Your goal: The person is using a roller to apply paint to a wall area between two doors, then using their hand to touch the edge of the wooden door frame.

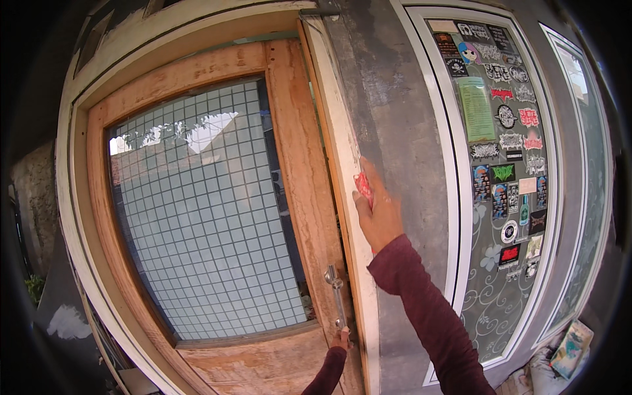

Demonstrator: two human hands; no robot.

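Note:
My right hand (380,212) grips a small red-and-white patterned object (363,186) against the edge of the white-painted door frame (340,123). Most of that object is covered by my fingers, so its exact kind cannot be told. White paint on the frame looks chipped just above it. Low in the view, my left hand (340,339) is closed around the lower end of a metal pull handle (338,296). The handle is fixed to a bare wooden door (296,163) with a large glass pane (207,212), covered by a grid pattern.
Right of the frame runs a grey plastered wall (405,123). Beyond it stands a white-framed window (444,197) covered with stickers (504,116). A stained tray-like object (572,348) rests at the lower right. A narrow gap shows between door and frame.

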